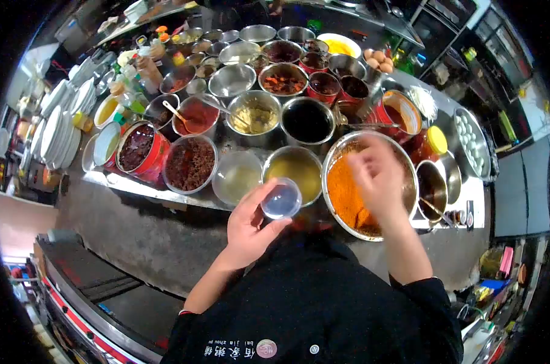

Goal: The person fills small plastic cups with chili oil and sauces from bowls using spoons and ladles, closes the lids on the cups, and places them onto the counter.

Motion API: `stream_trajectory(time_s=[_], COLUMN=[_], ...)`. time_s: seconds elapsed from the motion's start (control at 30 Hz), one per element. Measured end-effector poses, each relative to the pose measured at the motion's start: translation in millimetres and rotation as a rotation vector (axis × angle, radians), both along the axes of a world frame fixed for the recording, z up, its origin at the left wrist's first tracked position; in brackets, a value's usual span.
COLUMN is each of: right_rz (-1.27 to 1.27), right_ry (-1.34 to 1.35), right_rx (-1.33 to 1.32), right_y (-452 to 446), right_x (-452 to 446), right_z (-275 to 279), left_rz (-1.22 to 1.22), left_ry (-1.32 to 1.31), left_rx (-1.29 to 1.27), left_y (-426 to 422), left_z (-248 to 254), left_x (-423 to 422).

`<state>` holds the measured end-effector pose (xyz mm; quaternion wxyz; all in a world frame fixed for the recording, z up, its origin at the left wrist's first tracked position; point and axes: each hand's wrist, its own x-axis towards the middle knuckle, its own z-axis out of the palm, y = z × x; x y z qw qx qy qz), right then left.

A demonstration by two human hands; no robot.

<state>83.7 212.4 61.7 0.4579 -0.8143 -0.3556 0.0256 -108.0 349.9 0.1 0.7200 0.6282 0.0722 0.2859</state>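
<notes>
My left hand (247,225) grips a small clear plastic cup (281,198) by its sides, with the round opening facing up toward me. The cup is in front of a bowl of yellowish liquid (293,173). Over a large steel bowl (327,209) hangs my right hand (375,173), smeared by motion, so its fingers do not show clearly. Orange-red powder (345,194) fills much of that bowl, with darker patches along its edge. Whether the right hand touches the powder or holds anything cannot be made out.
Many steel bowls of sauces and seasonings crowd the table (478,200). A red sauce bowl (205,112) holds a spoon. Plates (62,136) are stacked at left. Eggs (378,59) sit at the back right, near a yellow-lidded jar (436,141). A dark pot (431,188) with a ladle stands at right.
</notes>
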Motion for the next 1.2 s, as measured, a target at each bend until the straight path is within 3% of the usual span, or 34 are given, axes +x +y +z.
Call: stream_trajectory(time_s=[0.1,0.2,0.3,0.43,0.5,0.53,0.57,0.63,0.67,1.0,1.1,1.2], right_rz=[0.288,0.400,0.310,0.259,0.236,0.222,0.213,0.196,0.190,-0.025,-0.116,-0.232], right_ry=[0.546,0.710,0.907,0.797,0.749,0.701,0.699,0.421,0.415,0.392,0.378,0.502], right_rx=[0.039,0.029,-0.094,0.124,0.088,0.041,0.052,0.141,0.130,0.290,0.303,0.358], right_y=[1,1,-13,-41,-60,-70,-78,-96,-107,-254,-309,-362], right_x=[-49,-69,-78,-87,-85,-84,-84,-85,-84,-51,-39,-31], right_z=[-1,-3,-3,-14,-21,-24,-28,-34,-34,-52,-60,-67], left_rz=[-0.057,-0.095,-0.153,-0.245,-0.331,-0.314,-0.326,-0.330,-0.272,-0.283,-0.387,-0.453], left_ry=[0.078,0.131,0.102,0.067,0.135,0.081,0.082,0.304,0.390,0.263,0.344,0.372], left_rx=[0.179,0.409,0.573,0.530,0.020,-0.071,-0.063,-0.123,0.048,0.064,-0.095,-0.023], left_y=[2,-2,-9,-32,-55,-70,-76,-88,-100,-255,-310,-360], left_z=[7,11,17,14,20,21,22,23,26,-6,-4,-6], left_x=[-5,-7,-7,-3,3,7,10,19,25,91,108,127])
